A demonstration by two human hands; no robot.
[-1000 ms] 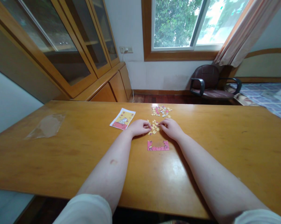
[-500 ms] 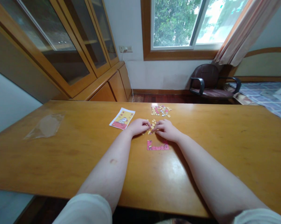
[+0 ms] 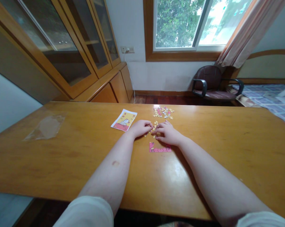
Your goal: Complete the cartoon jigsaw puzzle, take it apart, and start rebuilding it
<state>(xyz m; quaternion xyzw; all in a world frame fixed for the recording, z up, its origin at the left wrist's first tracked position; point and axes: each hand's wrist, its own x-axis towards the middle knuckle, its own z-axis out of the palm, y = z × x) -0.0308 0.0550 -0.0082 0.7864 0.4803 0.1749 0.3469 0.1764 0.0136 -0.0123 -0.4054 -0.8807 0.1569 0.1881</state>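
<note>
On the desk (image 3: 62, 164), toward its far edge, yellow pieces (image 3: 156, 123) lie between the left hand (image 3: 141, 128), curled, grip unclear, and the right hand (image 3: 169, 133), fingers spread.

Right hand (image 3: 168, 133) partly hides pink puzzle section (image 3: 159, 150); window (image 3: 177, 26) cut off above.

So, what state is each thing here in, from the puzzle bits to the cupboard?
Left hand: fingers curled beside yellow pieces; grip unclear
Right hand: fingers bent at yellow pieces; grip unclear
Yellow pieces: loose
Far pieces: loose, spread out
Pink puzzle section: joined, partly hidden
Picture sheet: flat, face up
Clear plastic: flat, wrinkled
Cabinet doors: shut
Curtain: drawn aside
Plug: plugged in
</note>
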